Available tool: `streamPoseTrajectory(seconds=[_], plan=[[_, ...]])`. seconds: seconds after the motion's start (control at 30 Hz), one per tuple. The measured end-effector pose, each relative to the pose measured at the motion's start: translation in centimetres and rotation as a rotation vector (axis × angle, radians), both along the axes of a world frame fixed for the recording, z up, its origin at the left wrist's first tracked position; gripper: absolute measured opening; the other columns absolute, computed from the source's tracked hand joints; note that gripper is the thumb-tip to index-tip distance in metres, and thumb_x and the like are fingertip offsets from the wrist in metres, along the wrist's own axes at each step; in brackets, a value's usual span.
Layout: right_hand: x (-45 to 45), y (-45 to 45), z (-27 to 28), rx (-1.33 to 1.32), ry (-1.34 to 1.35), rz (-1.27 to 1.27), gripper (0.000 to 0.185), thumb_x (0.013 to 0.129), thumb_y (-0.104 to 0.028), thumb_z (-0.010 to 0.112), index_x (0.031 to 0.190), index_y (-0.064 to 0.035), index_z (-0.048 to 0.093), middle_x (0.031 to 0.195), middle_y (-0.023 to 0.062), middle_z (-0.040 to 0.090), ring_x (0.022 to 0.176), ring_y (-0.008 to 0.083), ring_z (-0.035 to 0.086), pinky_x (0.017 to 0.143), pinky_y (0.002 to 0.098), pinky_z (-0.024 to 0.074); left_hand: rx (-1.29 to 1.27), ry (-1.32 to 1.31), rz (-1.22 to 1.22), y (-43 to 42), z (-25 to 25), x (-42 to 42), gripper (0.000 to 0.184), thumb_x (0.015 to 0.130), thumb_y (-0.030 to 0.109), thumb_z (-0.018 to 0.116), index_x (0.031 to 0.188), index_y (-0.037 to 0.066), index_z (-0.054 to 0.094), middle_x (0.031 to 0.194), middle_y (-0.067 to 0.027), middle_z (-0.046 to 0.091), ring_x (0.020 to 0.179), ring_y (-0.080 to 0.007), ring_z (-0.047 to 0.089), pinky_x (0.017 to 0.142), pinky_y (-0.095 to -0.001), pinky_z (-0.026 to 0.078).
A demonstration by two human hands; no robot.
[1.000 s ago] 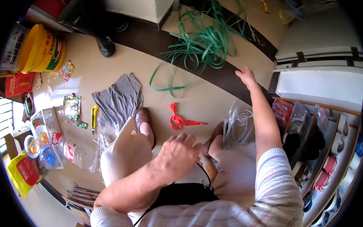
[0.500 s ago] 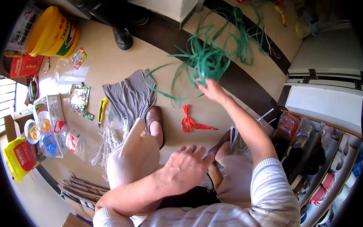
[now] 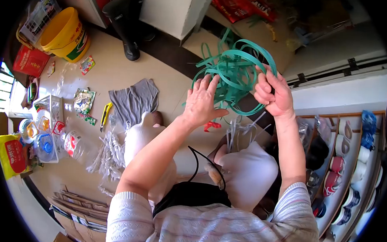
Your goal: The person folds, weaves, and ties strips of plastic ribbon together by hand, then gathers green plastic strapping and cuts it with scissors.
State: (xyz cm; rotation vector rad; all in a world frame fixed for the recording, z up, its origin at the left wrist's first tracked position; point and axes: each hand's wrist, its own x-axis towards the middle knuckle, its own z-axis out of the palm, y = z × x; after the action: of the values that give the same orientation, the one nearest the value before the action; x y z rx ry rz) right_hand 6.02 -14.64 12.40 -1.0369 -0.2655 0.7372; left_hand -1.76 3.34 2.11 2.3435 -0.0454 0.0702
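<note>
A loose tangle of green plastic strapping hangs in front of me at knee height or above. My right hand is closed on a strand at the tangle's right side, fingers curled and thumb pressed in. At the near left side of the bundle is my left hand, its fingers spread; the fingertips reach the strands, and I cannot tell if they press on them. Below, partly covered by my left hand, a red ribbon lies on the floor. White strips lie by my right foot.
On the left are a grey cloth, a yellow utility knife, a white basket with bottles, and a yellow bucket. Black boots stand at the back. A shoe rack borders the right side.
My right hand has drawn the green strapping up and nearer, off to the right. My left hand has gone from my lap to the tangle, its fingers opening out.
</note>
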Motion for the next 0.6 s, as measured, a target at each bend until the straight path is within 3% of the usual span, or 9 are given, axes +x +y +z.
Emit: streamPoseTrajectory(seconds=[0.1,0.23,0.27,0.3,0.37,0.43,0.5,0.57,0.6], plan=[[-3.2,0.5,3.3,0.072,-0.033,0.066,0.029,0.093,-0.02,0.043,0.116,-0.0019,0.049,0.062,-0.0016,0.038,0.043,0.0045,0.026,0.04,0.0195,0.0229,-0.192,-0.034,0.073,-2.2,-0.1,0.7,0.096,0.055,0.031,0.078,0.133,0.009,0.027,0.132,-0.0154,0.035,0.119,-0.0349,0.035,0.096,-0.0465,0.032],[-6.6,0.4,7.2,-0.058,-0.21,0.066,0.032,0.093,-0.022,0.044,0.114,0.0002,0.051,0.066,0.0018,0.046,0.048,0.0077,0.039,0.045,0.0218,0.0333,-0.091,-0.213,0.12,-3.6,-0.2,1.3,0.075,0.059,0.02,0.073,0.126,0.015,0.039,0.114,-0.0112,0.049,0.112,-0.0312,0.041,0.09,-0.0446,0.034],[-6.7,0.0,7.7,-0.196,-0.337,0.027,0.033,0.093,-0.024,0.045,0.112,0.0015,0.052,0.072,0.0057,0.053,0.057,0.0117,0.049,0.052,0.0239,0.0407,-0.146,-0.202,0.14,-3.5,-0.4,1.6,0.052,0.064,0.016,0.068,0.114,0.017,0.053,0.101,-0.0089,0.056,0.109,-0.0282,0.043,0.089,-0.0433,0.033],[-6.2,-0.8,8.2,-0.355,-0.43,-0.018,0.032,0.092,-0.024,0.045,0.11,0.0008,0.054,0.08,0.0089,0.058,0.067,0.015,0.056,0.058,0.0247,0.0435,-0.108,-0.213,0.161,-3.3,-1.1,2.0,0.032,0.068,0.014,0.064,0.099,0.014,0.061,0.091,-0.0093,0.059,0.097,-0.0286,0.052,0.083,-0.0416,0.039],[-3.3,-5.1,9.8,-0.557,-0.497,-0.338,0.03,0.092,-0.024,0.046,0.108,-0.0008,0.055,0.086,0.0107,0.061,0.074,0.0172,0.059,0.06,0.0247,0.0438,-0.214,-0.065,0.31,-2.3,-3.5,3.8,0.018,0.071,0.014,0.061,0.088,0.01,0.065,0.079,-0.0102,0.061,0.077,-0.0308,0.057,0.07,-0.0389,0.045],[-1.4,-9.5,11.4,-0.517,-0.388,-0.57,0.027,0.091,-0.025,0.047,0.104,-0.0023,0.056,0.086,0.0094,0.061,0.081,0.0189,0.06,0.064,0.0267,0.0447,-0.438,-0.217,0.398,-0.5,-5.1,4.5,0.011,0.077,0.013,0.058,0.085,0.007,0.063,0.068,-0.0113,0.061,0.063,-0.0216,0.06,0.055,-0.0333,0.046],[1.3,-17.1,12.6,-0.405,-0.313,-0.606,0.025,0.091,-0.024,0.047,0.101,-0.0027,0.055,0.087,0.0074,0.06,0.088,0.0214,0.06,0.07,0.0301,0.0455,-0.716,0.085,0.455,1.8,-4.0,4.2,0.014,0.084,0.014,0.052,0.088,0.004,0.061,0.07,-0.0091,0.061,0.064,-0.0171,0.059,0.054,-0.0322,0.047],[1.4,-20.9,14.7,-0.397,-0.396,-0.724,0.022,0.091,-0.023,0.046,0.098,-0.0038,0.054,0.089,0.0065,0.059,0.092,0.0241,0.059,0.074,0.0324,0.0447,-1.15,0.212,0.445,4.1,-4.0,3.9,0.02,0.09,0.015,0.042,0.105,0.005,0.052,0.078,-0.0091,0.06,0.063,-0.0189,0.059,0.052,-0.033,0.047],[1.4,-22.7,15.8,-0.374,-0.406,-0.779,0.022,0.092,-0.023,0.045,0.097,-0.0042,0.054,0.09,0.0064,0.059,0.093,0.0248,0.058,0.074,0.0322,0.0444,-1.24,0.215,0.472,5.1,-3.8,3.6,0.02,0.09,0.014,0.041,0.105,0.005,0.051,0.078,-0.0094,0.06,0.06,-0.0197,0.058,0.049,-0.0328,0.047]])
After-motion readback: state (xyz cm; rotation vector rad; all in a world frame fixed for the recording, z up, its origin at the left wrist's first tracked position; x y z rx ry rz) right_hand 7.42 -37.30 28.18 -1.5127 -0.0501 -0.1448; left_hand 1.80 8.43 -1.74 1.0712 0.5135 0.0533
